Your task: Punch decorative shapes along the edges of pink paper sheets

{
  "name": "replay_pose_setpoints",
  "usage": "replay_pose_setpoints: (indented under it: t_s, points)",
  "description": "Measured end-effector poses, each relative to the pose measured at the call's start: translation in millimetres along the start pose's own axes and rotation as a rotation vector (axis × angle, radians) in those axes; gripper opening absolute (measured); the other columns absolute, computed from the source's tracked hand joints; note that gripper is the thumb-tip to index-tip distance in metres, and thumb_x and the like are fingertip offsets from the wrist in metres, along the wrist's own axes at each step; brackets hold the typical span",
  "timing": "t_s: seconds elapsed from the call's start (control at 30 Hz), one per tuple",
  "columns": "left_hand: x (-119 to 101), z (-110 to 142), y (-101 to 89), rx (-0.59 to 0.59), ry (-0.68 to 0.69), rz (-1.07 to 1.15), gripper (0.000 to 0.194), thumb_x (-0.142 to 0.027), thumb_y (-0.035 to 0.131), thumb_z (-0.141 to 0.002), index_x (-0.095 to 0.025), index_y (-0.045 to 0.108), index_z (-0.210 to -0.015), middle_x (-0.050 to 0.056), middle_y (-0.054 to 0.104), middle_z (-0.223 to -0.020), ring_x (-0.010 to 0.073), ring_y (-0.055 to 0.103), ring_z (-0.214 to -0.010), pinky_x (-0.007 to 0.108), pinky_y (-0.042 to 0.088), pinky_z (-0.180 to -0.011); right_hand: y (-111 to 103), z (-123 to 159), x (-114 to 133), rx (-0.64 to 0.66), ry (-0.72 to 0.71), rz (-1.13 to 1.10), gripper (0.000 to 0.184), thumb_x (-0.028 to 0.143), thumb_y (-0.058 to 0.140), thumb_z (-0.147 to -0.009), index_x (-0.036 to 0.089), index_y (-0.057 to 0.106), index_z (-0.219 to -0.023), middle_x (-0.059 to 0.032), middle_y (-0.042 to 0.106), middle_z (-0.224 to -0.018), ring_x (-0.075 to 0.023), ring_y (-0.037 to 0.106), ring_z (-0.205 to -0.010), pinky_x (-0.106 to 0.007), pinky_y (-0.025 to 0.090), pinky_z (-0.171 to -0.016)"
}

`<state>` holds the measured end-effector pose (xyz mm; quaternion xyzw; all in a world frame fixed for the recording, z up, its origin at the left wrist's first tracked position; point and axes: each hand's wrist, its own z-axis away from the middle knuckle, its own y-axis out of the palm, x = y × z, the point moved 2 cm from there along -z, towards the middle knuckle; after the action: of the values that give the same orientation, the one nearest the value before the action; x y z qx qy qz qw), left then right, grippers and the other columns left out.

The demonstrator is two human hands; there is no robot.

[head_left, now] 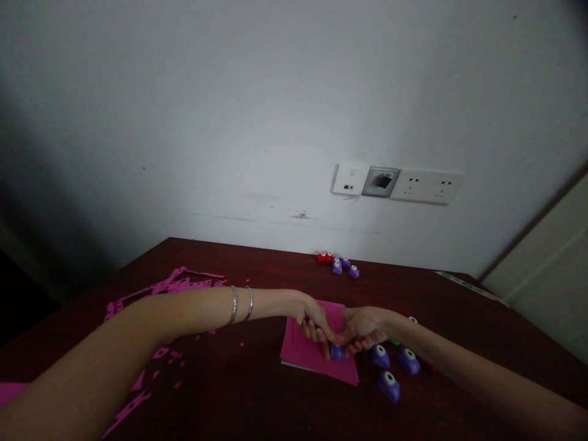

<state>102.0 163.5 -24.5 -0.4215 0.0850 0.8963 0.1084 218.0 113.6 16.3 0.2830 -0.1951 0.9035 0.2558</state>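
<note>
We look down at our two bare hands meeting over a stack of pink paper [298,343] on a dark red tabletop [271,398]. Between them, a small purple punch [337,353] sits at the sheets' near part. Our left hand [316,321] comes at it from the far left, our right hand [365,329] from the far right; the thumbs meet just beyond its visible rounded end. Both grips are closed on the punch, and neither hand is clearly nearer. Fingers cover its far portion, so we cannot tell which way its long axis runs. More purple punches [389,386] lie just right of the paper, beside and below our right forearm.
</note>
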Motion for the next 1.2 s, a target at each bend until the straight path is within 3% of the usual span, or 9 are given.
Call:
replay_pose_setpoints:
  t_s: [0.17,0.37,0.53,0.77,0.97,1.2]
  points:
    - [6,-6,-3.8,0.013,0.019,0.026,0.037,-0.054,0.057,-0.07,-0.021,0.068,-0.056,-0.002,0.026,-0.04,0.0063,0.014,-0.032,0.02,0.017,-0.027,2,0,-4,0.004,0.052,-0.095,0.022,0.022,0.062,-0.075,0.011,0.056,-0.057,0.003,0.052,-0.049,-0.0008,0.042,-0.038,-0.009,0.034,-0.038]
    - [10,-9,-7.9,-0.124,0.082,0.098,0.022,-0.044,0.067,-0.064,-0.023,0.07,-0.063,-0.002,0.032,-0.039,0.0082,0.019,-0.031,0.02,0.018,-0.025,3,-1,-4,-0.064,0.054,-0.046,0.022,0.022,0.06,-0.077,0.011,0.056,-0.058,0.0036,0.049,-0.046,-0.0014,0.039,-0.036,-0.011,0.03,-0.035]
    - [9,-8,-7.2,-0.204,0.114,0.109,0.018,-0.041,0.069,-0.063,-0.023,0.07,-0.065,-0.002,0.033,-0.038,0.0085,0.02,-0.031,0.02,0.018,-0.026,1,-3,-5,-0.029,0.027,-0.045,0.022,0.023,0.061,-0.075,0.012,0.055,-0.057,0.003,0.05,-0.047,-0.0023,0.04,-0.038,-0.013,0.03,-0.037]
    - [11,-4,2.0,-0.073,-0.046,0.189,0.037,-0.05,0.06,-0.071,-0.019,0.065,-0.052,-0.003,0.023,-0.041,0.0055,0.011,-0.034,0.019,0.013,-0.029,0,-4,-5,-0.058,0.031,0.0,0.023,0.02,0.058,-0.077,0.013,0.056,-0.056,0.0029,0.051,-0.046,-0.0025,0.042,-0.038,-0.012,0.031,-0.037]
    - [15,-4,4.6,-0.088,-0.014,0.199,0.046,-0.062,0.06,-0.064,-0.018,0.064,-0.051,-0.004,0.021,-0.041,0.0046,0.009,-0.035,0.018,0.01,-0.029,0,-2,-2,-0.092,0.066,0.078,0.027,0.021,0.058,-0.077,0.011,0.054,-0.052,0.0039,0.049,-0.042,-0.002,0.04,-0.034,-0.012,0.03,-0.034]
    - [15,-5,4.4,-0.125,0.026,0.169,0.046,-0.061,0.06,-0.065,-0.019,0.061,-0.048,-0.003,0.023,-0.039,0.0053,0.012,-0.033,0.019,0.013,-0.029,3,4,3,-0.039,0.047,0.07,0.027,0.022,0.059,-0.075,0.012,0.054,-0.051,0.0043,0.048,-0.041,-0.0024,0.039,-0.035,-0.012,0.029,-0.034]
